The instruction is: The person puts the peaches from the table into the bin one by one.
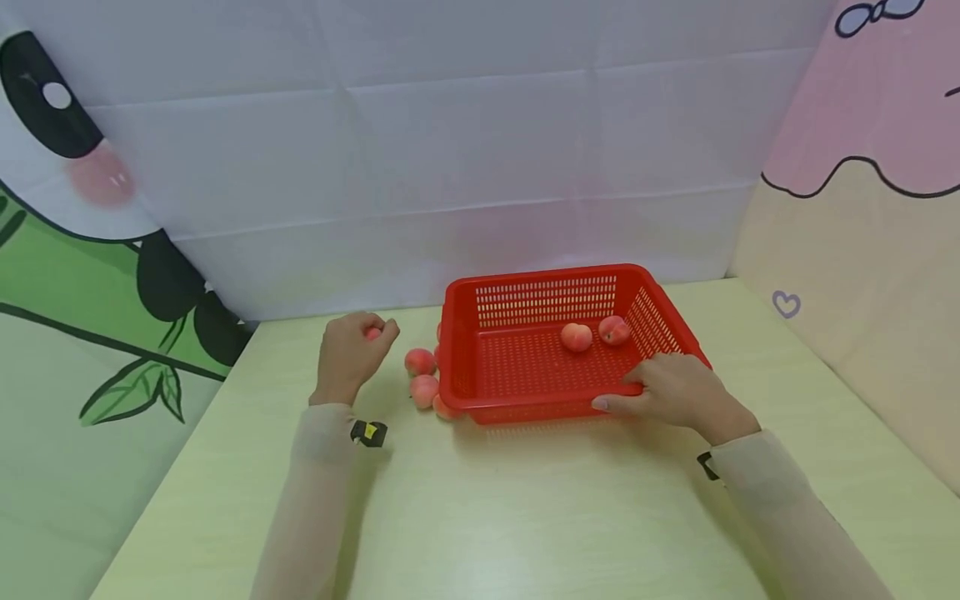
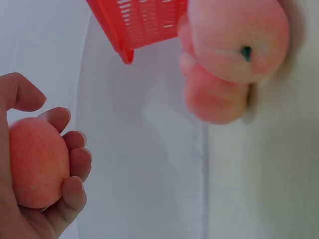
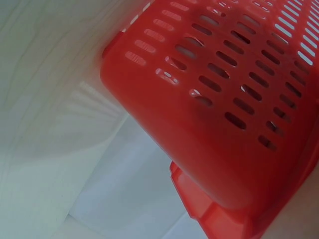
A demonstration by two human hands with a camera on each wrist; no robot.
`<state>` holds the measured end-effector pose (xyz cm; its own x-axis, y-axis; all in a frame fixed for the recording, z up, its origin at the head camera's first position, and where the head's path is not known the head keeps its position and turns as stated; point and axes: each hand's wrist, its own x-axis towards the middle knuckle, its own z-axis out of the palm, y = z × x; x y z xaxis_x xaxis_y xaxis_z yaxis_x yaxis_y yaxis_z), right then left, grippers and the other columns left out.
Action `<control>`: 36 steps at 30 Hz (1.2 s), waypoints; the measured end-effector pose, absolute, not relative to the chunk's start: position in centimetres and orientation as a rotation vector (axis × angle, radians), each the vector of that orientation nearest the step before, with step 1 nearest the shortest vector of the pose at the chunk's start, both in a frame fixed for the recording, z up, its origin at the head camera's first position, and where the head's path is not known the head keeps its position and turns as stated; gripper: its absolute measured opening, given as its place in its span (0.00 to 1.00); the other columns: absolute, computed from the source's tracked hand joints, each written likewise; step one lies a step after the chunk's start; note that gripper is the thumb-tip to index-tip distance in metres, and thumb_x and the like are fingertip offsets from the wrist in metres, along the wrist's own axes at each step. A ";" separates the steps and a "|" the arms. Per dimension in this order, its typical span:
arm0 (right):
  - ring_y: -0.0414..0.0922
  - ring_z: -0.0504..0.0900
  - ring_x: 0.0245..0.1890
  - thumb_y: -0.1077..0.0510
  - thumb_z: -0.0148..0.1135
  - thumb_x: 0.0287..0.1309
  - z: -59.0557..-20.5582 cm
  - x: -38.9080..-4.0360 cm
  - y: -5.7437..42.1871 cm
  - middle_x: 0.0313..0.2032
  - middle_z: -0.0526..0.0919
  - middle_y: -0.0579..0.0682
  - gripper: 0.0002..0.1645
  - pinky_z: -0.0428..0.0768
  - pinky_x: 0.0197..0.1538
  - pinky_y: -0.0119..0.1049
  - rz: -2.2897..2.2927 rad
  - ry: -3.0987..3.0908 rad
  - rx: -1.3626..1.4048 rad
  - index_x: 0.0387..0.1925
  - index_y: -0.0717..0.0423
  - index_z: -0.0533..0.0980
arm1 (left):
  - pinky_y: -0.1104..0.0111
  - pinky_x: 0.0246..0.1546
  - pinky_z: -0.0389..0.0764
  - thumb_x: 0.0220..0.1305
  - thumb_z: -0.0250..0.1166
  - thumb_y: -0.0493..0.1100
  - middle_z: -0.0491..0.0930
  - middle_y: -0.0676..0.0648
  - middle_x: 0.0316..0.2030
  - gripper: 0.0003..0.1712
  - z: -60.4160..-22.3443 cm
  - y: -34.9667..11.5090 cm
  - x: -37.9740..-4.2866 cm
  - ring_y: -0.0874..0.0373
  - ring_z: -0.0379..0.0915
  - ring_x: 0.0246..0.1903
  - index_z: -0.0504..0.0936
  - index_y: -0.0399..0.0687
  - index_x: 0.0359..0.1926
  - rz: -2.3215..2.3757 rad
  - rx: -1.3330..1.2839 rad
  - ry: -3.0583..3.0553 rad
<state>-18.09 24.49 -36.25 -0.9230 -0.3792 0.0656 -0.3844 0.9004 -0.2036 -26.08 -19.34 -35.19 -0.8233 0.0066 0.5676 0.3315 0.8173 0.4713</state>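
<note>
My left hand (image 1: pixel 354 354) is raised left of the red plastic basket (image 1: pixel 540 408), fingers curled round a peach (image 2: pixel 39 162). Only a bit of that fruit shows in the head view. At the basket's near right corner, my right hand (image 1: pixel 678 392) grips the rim, thumb on the outside of the front edge. Two peaches, one (image 1: pixel 577 337) left of the other (image 1: pixel 614 330), lie inside toward the right. Several more, among them a pinkish peach (image 1: pixel 420 362) and one nearer me (image 1: pixel 424 390), cluster against the basket's left side, partly hidden by it.
The pale wooden table (image 1: pixel 480 508) carries everything. Behind it hangs a white cloth backdrop (image 1: pixel 450 158), with printed cartoon figures to the left and right. Slots in the basket wall (image 3: pixel 219 99) fill much of the right wrist view.
</note>
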 end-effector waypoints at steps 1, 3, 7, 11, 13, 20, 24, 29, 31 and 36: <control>0.35 0.50 0.15 0.13 0.44 0.42 -36.2 -18.1 24.5 0.10 0.51 0.37 0.40 0.52 0.21 0.33 0.332 -3.039 0.611 0.08 0.42 0.60 | 0.66 0.17 0.63 0.58 0.61 0.47 0.74 0.50 0.15 0.15 -34.9 -19.2 -25.9 0.56 0.64 0.16 0.82 0.46 0.20 -0.759 -0.257 -2.425; 0.35 0.50 0.15 0.13 0.44 0.42 -36.2 -18.1 24.5 0.10 0.51 0.37 0.40 0.51 0.21 0.33 0.334 -3.036 0.613 0.08 0.42 0.60 | 0.66 0.18 0.64 0.59 0.61 0.46 0.74 0.49 0.15 0.15 -34.2 -18.8 -25.7 0.56 0.64 0.17 0.81 0.46 0.19 -0.730 -0.271 -2.405; 0.36 0.49 0.16 0.13 0.44 0.42 -36.2 -18.0 24.6 0.10 0.50 0.37 0.40 0.51 0.21 0.33 0.343 -3.032 0.615 0.08 0.42 0.60 | 0.66 0.20 0.64 0.60 0.59 0.45 0.73 0.49 0.16 0.16 -32.7 -17.8 -25.3 0.55 0.64 0.18 0.79 0.47 0.17 -0.675 -0.336 -2.396; 0.36 0.48 0.15 0.13 0.43 0.43 -36.2 -17.9 24.8 0.10 0.50 0.37 0.40 0.50 0.21 0.33 0.348 -3.023 0.612 0.08 0.42 0.59 | 0.65 0.20 0.66 0.61 0.58 0.45 0.73 0.49 0.17 0.17 -30.8 -16.3 -25.1 0.55 0.65 0.18 0.80 0.46 0.18 -0.619 -0.407 -2.397; 0.36 0.48 0.16 0.13 0.43 0.43 -36.2 -17.8 24.9 0.10 0.50 0.37 0.40 0.49 0.21 0.33 0.350 -3.019 0.614 0.08 0.42 0.59 | 0.66 0.21 0.68 0.62 0.58 0.46 0.74 0.49 0.17 0.17 -29.8 -15.6 -25.0 0.55 0.66 0.19 0.81 0.46 0.19 -0.595 -0.427 -2.390; 0.36 0.49 0.15 0.13 0.44 0.42 -36.1 -17.8 24.9 0.10 0.50 0.37 0.40 0.50 0.21 0.33 0.349 -3.026 0.600 0.08 0.42 0.60 | 0.66 0.23 0.69 0.63 0.56 0.44 0.71 0.49 0.16 0.18 -27.4 -12.8 -25.2 0.55 0.65 0.19 0.78 0.46 0.17 -0.584 -0.524 -2.354; 0.36 0.50 0.15 0.13 0.44 0.42 -36.1 -17.8 24.8 0.10 0.51 0.38 0.40 0.51 0.21 0.33 0.358 -3.032 0.596 0.08 0.42 0.61 | 0.67 0.23 0.69 0.63 0.57 0.43 0.71 0.50 0.16 0.17 -26.6 -11.5 -25.3 0.56 0.65 0.19 0.78 0.47 0.17 -0.573 -0.571 -2.334; 0.36 0.49 0.15 0.13 0.45 0.42 -36.1 -17.8 24.6 0.10 0.51 0.38 0.41 0.50 0.21 0.33 0.366 -3.027 0.605 0.08 0.43 0.60 | 0.67 0.23 0.68 0.63 0.56 0.43 0.69 0.50 0.16 0.18 -25.8 -10.2 -25.6 0.56 0.64 0.20 0.74 0.48 0.15 -0.537 -0.637 -2.332; 0.36 0.51 0.15 0.13 0.45 0.42 -36.1 -17.7 24.6 0.10 0.52 0.38 0.41 0.52 0.21 0.33 0.368 -3.034 0.600 0.08 0.43 0.62 | 0.68 0.24 0.70 0.63 0.56 0.45 0.70 0.51 0.16 0.18 -25.4 -9.6 -25.6 0.57 0.64 0.21 0.74 0.49 0.16 -0.525 -0.654 -2.333; 0.36 0.55 0.15 0.14 0.47 0.42 -35.9 -17.5 24.4 0.10 0.56 0.39 0.40 0.56 0.22 0.33 0.377 -3.054 0.574 0.09 0.43 0.65 | 0.69 0.24 0.72 0.63 0.56 0.46 0.71 0.51 0.16 0.17 -24.8 -7.9 -26.0 0.58 0.65 0.21 0.75 0.49 0.17 -0.495 -0.700 -2.362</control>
<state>-17.45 24.42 -35.87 -0.9327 -0.3565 0.0552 -0.3592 0.9038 -0.2327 -26.01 -7.88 -24.78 -0.6687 0.3577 0.6518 0.5893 0.7895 0.1713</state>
